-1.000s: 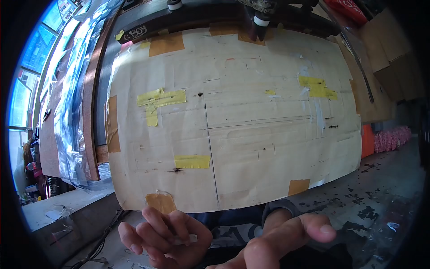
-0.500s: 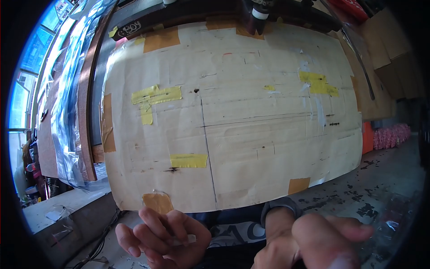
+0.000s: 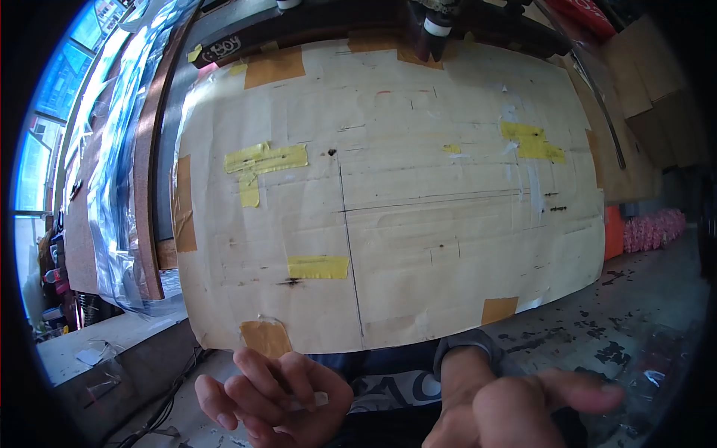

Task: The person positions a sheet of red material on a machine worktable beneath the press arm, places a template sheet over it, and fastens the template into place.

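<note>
My left hand (image 3: 280, 399) is palm up below the near edge of a cream board (image 3: 418, 261), its fingers curled. A small whitish bit shows between the fingers, too small to name. My right hand (image 3: 508, 411) lies to the right, closer to the camera, with one finger stretched to the right; its other fingers are foreshortened or cut off by the frame's lower edge. Neither hand visibly grips the board. Yellow tape (image 3: 318, 267), brown tape (image 3: 264, 339) and dark drawn lines mark the board's surface.
A dark machine arm (image 3: 433, 30) spans the board's far edge. Plastic-wrapped brown panels (image 3: 82, 246) stand left. Cardboard (image 3: 650, 75), an orange object (image 3: 613, 231) and a pink bundle (image 3: 653, 229) are at right. Cables (image 3: 179, 388) run at lower left.
My right hand has moved right, and its finger now stretches farther to the right. My left hand stays curled in nearly the same place. The view has shifted slightly.
</note>
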### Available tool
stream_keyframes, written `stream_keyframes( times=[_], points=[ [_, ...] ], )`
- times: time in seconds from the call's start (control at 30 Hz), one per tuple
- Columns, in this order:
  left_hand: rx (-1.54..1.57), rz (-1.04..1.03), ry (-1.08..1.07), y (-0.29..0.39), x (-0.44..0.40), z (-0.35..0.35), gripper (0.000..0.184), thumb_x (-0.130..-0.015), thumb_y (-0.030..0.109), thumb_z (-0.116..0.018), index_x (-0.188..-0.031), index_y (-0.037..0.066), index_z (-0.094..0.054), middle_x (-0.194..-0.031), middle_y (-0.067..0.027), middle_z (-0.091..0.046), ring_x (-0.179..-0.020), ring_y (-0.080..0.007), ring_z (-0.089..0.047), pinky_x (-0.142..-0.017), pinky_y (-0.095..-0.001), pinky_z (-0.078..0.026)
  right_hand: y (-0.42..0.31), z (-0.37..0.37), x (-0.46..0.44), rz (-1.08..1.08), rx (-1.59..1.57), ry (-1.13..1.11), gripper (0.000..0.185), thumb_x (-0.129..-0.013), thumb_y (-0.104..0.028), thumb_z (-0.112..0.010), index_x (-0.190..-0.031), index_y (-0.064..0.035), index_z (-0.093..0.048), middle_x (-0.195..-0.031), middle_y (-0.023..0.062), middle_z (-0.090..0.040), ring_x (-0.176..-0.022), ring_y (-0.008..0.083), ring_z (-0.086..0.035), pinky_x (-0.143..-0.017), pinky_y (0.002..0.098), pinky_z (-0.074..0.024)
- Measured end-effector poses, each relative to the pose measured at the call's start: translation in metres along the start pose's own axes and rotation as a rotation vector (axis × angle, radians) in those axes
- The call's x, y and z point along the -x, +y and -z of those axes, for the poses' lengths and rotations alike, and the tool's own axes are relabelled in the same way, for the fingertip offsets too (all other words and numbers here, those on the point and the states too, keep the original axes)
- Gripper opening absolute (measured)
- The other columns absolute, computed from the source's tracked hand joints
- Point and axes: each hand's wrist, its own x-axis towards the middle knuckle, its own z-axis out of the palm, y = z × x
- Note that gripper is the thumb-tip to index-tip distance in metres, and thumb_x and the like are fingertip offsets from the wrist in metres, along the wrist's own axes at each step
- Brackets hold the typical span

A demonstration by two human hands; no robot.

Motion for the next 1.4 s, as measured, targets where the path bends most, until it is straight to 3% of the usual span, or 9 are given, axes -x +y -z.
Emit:
stream_keyframes(
  times=[0.13,0.23,0.37,0.47,0.63,0.73,0.87,1.0,1.4],
  points=[
    [-0.408,-0.015,-0.074,0.013,-0.016,0.003,0.007,-0.086,0.008,-0.052,-0.091,0.007,-0.046,-0.074,-0.0029,-0.049,-0.068,-0.0098,-0.043,-0.049,-0.0195,-0.032,-0.018,0.009,0.004,-0.043,0.057,0.044,0.042,-0.098,-0.038,-0.037,-0.132,-0.0138,-0.034,-0.102,0.0133,-0.05,-0.089,0.0246,-0.054,-0.092,0.0502,-0.0343],
    [-0.737,-0.537,0.326,0.044,-0.049,0.034,0.022,-0.088,0.011,-0.058,-0.106,0.008,-0.047,-0.071,0.0007,-0.038,-0.06,-0.0075,-0.033,-0.046,-0.0162,-0.031,-0.061,0.027,0.022,0.0,0.358,0.174,0.042,-0.098,-0.038,-0.037,-0.132,-0.0144,-0.034,-0.102,0.0129,-0.049,-0.089,0.0243,-0.054,-0.092,0.0502,-0.0342],
    [-1.208,-0.654,0.54,0.104,-0.082,0.064,0.022,-0.093,0.018,-0.052,-0.109,0.004,-0.05,-0.072,0.0004,-0.043,-0.058,-0.0034,-0.035,-0.044,-0.0176,-0.026,-0.164,0.013,0.08,0.456,1.812,0.642,0.041,-0.097,-0.03,-0.042,-0.129,-0.0037,-0.041,-0.119,0.014,-0.049,-0.105,0.0231,-0.051,-0.095,0.0393,-0.0368],
    [-1.541,-0.287,0.374,0.151,-0.066,0.098,0.026,-0.095,0.024,-0.049,-0.111,0.003,-0.05,-0.068,0.0021,-0.043,-0.055,-0.0011,-0.034,-0.044,-0.0181,-0.024,-0.219,-0.003,0.116,0.219,2.607,1.229,0.037,-0.098,-0.025,-0.042,-0.124,0.0006,-0.047,-0.124,0.0139,-0.05,-0.111,0.0213,-0.049,-0.098,0.0336,-0.0353],
    [-1.921,0.392,-0.039,0.15,-0.06,0.143,0.046,-0.097,0.047,-0.037,-0.098,0.004,-0.054,-0.058,0.003,-0.035,-0.049,-0.0044,-0.037,-0.043,-0.0196,-0.026,-0.231,0.002,0.116,-0.021,2.23,1.265,0.032,-0.097,-0.019,-0.046,-0.121,0.0017,-0.051,-0.116,0.0122,-0.056,-0.106,0.0156,-0.051,-0.094,0.0276,-0.0364],
    [-1.752,0.523,0.467,0.139,-0.048,0.144,0.053,-0.096,0.052,-0.035,-0.094,0.003,-0.056,-0.059,0.0022,-0.044,-0.05,-0.008,-0.044,-0.045,-0.0223,-0.033,-0.245,0.01,0.117,0.052,2.127,1.319,0.029,-0.093,-0.012,-0.053,-0.118,0.0024,-0.053,-0.099,0.0096,-0.063,-0.091,0.0098,-0.055,-0.082,0.0235,-0.0419],
    [-1.066,0.684,0.11,0.155,-0.062,0.137,0.055,-0.093,0.052,-0.041,-0.106,0.0,-0.053,-0.081,-0.0058,-0.056,-0.057,-0.0089,-0.05,-0.043,-0.0231,-0.036,-0.256,0.001,0.107,-0.011,2.042,1.315,0.03,-0.09,-0.012,-0.057,-0.116,0.0028,-0.054,-0.084,0.0063,-0.064,-0.08,0.007,-0.056,-0.073,0.0207,-0.0431],
    [-1.325,0.201,0.537,0.114,-0.045,0.111,0.048,-0.088,0.036,-0.052,-0.118,0.0,-0.047,-0.09,-0.0069,-0.056,-0.061,-0.0098,-0.052,-0.046,-0.0213,-0.038,-0.26,0.0,0.106,-0.03,1.977,1.273,0.032,-0.088,-0.012,-0.06,-0.116,0.0033,-0.054,-0.082,0.0063,-0.065,-0.074,0.0056,-0.056,-0.068,0.0192,-0.0429],
    [-0.996,-0.001,0.648,0.109,-0.025,-0.001,0.031,-0.074,0.025,-0.058,-0.099,0.006,-0.057,-0.096,-0.0109,-0.061,-0.092,-0.0265,-0.057,-0.077,-0.0395,-0.049,-0.254,-0.012,0.069,-0.207,1.926,1.177,0.03,-0.086,-0.015,-0.063,-0.107,0.0052,-0.056,-0.078,0.0075,-0.066,-0.068,0.0057,-0.058,-0.062,0.0199,-0.045]
  ],
)
